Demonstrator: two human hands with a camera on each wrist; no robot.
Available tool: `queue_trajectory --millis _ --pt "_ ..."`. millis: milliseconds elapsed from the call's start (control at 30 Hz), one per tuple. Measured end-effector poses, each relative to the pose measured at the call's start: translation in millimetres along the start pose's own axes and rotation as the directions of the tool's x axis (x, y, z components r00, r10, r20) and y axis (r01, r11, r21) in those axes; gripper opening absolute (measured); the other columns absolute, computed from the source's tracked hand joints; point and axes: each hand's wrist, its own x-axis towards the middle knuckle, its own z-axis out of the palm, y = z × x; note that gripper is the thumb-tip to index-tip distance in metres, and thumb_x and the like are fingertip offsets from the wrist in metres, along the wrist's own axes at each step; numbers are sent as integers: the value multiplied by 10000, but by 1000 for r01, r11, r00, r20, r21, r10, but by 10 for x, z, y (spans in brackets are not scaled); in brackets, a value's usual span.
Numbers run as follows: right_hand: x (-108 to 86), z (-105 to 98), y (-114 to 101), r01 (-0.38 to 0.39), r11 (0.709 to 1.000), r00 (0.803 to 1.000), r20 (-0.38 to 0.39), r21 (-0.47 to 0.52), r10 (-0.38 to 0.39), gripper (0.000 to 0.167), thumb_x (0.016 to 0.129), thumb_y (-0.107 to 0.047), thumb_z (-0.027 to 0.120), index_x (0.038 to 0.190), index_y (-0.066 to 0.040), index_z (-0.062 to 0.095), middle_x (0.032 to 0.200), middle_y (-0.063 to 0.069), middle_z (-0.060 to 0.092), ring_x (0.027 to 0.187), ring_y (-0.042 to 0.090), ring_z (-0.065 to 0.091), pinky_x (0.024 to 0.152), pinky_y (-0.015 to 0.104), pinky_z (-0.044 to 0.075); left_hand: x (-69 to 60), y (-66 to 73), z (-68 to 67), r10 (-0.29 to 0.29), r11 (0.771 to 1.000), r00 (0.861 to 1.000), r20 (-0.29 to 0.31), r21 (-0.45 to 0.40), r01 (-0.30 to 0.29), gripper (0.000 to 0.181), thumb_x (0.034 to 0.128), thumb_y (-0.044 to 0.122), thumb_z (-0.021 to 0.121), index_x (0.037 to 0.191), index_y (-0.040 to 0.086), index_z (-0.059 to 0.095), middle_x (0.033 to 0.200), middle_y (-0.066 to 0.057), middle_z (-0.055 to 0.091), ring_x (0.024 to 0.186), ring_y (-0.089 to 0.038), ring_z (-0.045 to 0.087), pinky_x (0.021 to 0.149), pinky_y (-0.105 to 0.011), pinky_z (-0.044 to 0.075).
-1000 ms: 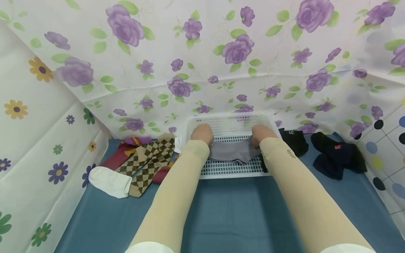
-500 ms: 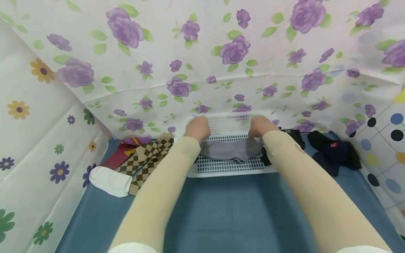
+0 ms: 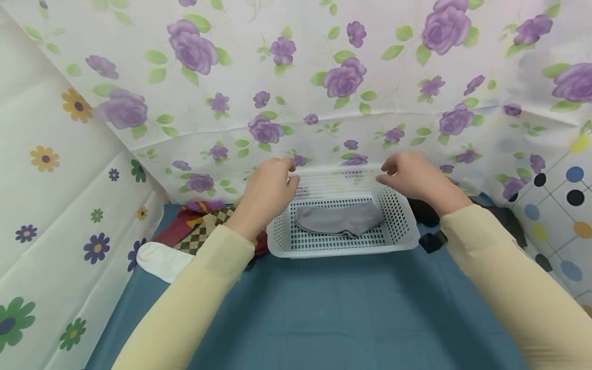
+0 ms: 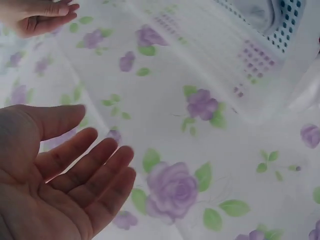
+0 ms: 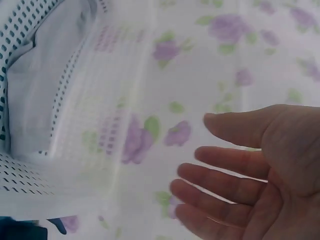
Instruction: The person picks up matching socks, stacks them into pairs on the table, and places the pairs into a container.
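Observation:
A grey sock (image 3: 339, 218) lies flat across the bottom of a white perforated basket (image 3: 342, 253) in the head view. My left hand (image 3: 268, 192) hovers over the basket's left side, and my right hand (image 3: 416, 180) is above its right side. Neither holds anything. In the left wrist view the left hand (image 4: 75, 180) has relaxed, slightly bent fingers, with the palm showing. The right wrist view shows the right hand (image 5: 250, 175) with fingers spread and loose, beside the basket holding the grey sock (image 5: 45, 75).
Left of the basket lie a white sock (image 3: 164, 261), a checkered brown sock (image 3: 196, 239) and a maroon sock (image 3: 176, 231), partly behind the left arm. Dark socks (image 3: 432, 241) lie at the right, partly covered by the right arm. A flowered sheet (image 3: 314, 139) rises behind the basket.
Both hands have let go, lifted and moved apart, the left to the left and the right to the right. The grey sock now rests in the basket with its ends uncovered.

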Motion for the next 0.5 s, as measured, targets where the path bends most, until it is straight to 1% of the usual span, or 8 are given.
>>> queue_trajectory --millis 67,133,200,233,267,367,433,500 --pt "-146 -1 -5 26 1000 998 -59 -2 -26 431 913 -382 571 1174 -44 621 1153 173 625 1051 315 580 844 504 474 -112 -12 3 37 999 998 -53 2 -37 283 934 288 551 1138 107 623 1111 -70 637 911 -199 602 759 -365 518" --pt "-287 34 -1 57 998 991 -124 -8 -58 405 914 -385 570 1160 -70 636 1128 143 645 995 283 605 784 464 494 -211 -42 28 76 997 991 -113 17 -74 309 939 309 550 1157 103 622 1137 -82 637 987 -227 605 828 -387 513" --pt "-411 90 18 65 998 982 -175 -4 -65 384 918 -392 564 1163 -106 638 993 112 679 778 283 624 637 419 497 -298 -80 69 113 993 978 -174 38 -108 318 943 316 546 1161 98 623 1155 -89 634 1048 -248 596 894 -403 491" --pt "-468 125 32 72 997 977 -200 -1 -70 372 920 -387 562 1165 -119 638 994 103 680 660 288 601 559 400 476 -341 -99 94 130 991 969 -209 49 -122 320 943 312 549 1165 94 625 1167 -95 632 1075 -255 589 919 -409 482" --pt "-519 165 52 81 997 971 -226 0 -79 360 923 -387 558 1162 -131 640 1005 97 679 616 274 582 539 386 453 -387 -119 121 146 989 959 -243 59 -136 321 941 308 553 1165 90 628 1173 -100 632 1094 -260 584 937 -413 472" --pt "-652 289 117 99 995 959 -269 22 -89 319 927 -350 564 1156 -141 639 1090 112 654 739 310 611 628 447 492 -546 -168 203 178 984 927 -332 71 -164 327 931 290 573 1171 74 628 1206 -123 619 1155 -283 558 976 -445 440" --pt "-741 376 157 118 993 947 -305 28 -103 294 925 -308 577 1145 -125 645 1265 132 578 1015 321 586 806 518 476 -674 -198 255 177 984 911 -371 69 -163 339 924 280 585 1182 62 623 1228 -140 609 1201 -297 532 1000 -467 418" --pt "-834 462 194 128 991 932 -345 33 -108 279 918 -272 592 1140 -112 647 1309 144 547 1211 343 480 928 566 409 -806 -232 315 161 987 907 -390 65 -148 354 927 291 579 1192 60 618 1248 -144 601 1244 -307 500 1023 -484 392"
